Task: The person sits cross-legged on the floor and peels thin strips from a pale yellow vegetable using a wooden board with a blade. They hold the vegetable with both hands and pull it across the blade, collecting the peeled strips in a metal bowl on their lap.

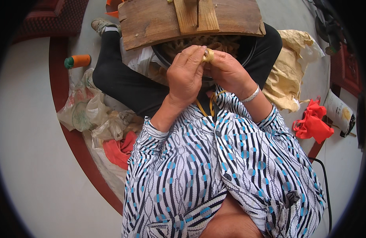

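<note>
Between the fingertips of both hands is a small coil of shiny yellow strip [210, 55]; its material is unclear. My left hand [185, 73] pinches it from the left, with thumb and fingers together. From the right, my right hand [229, 71], with a pale braided bracelet at the wrist, grips the coil too. Part of it is hidden behind the fingers. Just beyond the hands, a black tub [252, 47] full of pale, curled scraps [183, 44] stands between the legs. A brown wooden board [153, 22] lies over the tub's far side, with a narrower slotted wooden piece [186, 17] on it.
An orange-and-green spool-like cylinder [79, 61] lies on the floor at left. Plastic bags [87, 104] and a red cloth [119, 148] lie beside the left leg. At right are a crumpled tan sack [285, 71], a red bag [313, 122] and a black cable [325, 178].
</note>
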A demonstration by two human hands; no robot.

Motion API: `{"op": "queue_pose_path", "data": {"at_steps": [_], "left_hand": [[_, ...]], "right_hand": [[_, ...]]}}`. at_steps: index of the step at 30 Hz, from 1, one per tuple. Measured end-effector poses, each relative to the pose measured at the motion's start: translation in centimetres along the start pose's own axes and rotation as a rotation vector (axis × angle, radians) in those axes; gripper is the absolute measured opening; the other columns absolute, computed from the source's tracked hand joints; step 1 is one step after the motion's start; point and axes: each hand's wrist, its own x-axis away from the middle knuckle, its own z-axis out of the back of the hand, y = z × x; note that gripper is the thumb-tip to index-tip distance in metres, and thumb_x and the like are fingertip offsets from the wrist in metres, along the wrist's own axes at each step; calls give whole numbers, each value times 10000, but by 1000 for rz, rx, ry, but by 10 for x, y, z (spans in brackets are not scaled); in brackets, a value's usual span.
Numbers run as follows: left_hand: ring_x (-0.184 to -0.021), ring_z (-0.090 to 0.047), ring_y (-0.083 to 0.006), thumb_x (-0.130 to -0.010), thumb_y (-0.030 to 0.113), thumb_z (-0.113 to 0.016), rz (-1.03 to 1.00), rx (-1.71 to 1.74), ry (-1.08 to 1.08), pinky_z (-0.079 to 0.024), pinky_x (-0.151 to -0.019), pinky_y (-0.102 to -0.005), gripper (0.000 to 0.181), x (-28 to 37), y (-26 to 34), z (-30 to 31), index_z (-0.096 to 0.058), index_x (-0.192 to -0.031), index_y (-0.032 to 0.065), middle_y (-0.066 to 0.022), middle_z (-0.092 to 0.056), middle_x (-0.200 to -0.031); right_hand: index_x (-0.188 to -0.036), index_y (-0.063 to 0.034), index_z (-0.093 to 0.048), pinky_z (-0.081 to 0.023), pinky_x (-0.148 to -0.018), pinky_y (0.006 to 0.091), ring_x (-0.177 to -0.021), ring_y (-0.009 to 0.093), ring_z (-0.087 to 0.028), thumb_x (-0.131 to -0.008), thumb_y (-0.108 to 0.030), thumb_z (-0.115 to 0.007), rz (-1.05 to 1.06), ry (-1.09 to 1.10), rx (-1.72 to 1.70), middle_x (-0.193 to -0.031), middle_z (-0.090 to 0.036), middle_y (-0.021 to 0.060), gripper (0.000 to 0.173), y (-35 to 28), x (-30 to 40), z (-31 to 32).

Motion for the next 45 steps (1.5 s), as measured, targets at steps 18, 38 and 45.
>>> {"op": "queue_pose_path", "data": {"at_steps": [18, 38, 45], "left_hand": [[-542, -532, -97, -930, 212, -586, 801, 740, -145, -407, -487, -262, 177, -20, -6, 8, -592, -932, 35, -42, -630, -715], [-633, -620, -278, -821, 45, -678, -108, -90, -253, -472, -549, -333, 103, -27, 11, 42, -633, -913, 35, -103, -620, -743], [-638, -623, -258, -843, 42, -676, -49, 75, -285, -472, -554, -304, 110, -27, 13, 44, -640, -943, 17, -118, -624, -754]], "right_hand": [[-880, 53, -674, -485, -858, 282, -1008, 180, -600, -811, 14, -656, 800, 241, 1078, -1115, -608, 89, 81, -15, -11, -10], [-953, -23, -652, -499, -627, 344, -671, 279, -638, -826, -148, -691, 299, -257, 1636, -730, -649, 101, 182, -77, -1, -27], [-943, 15, -647, -514, -644, 252, -706, 115, -633, -868, -88, -667, -146, -94, 705, -831, -661, 52, 129, -69, 6, -18]]}}
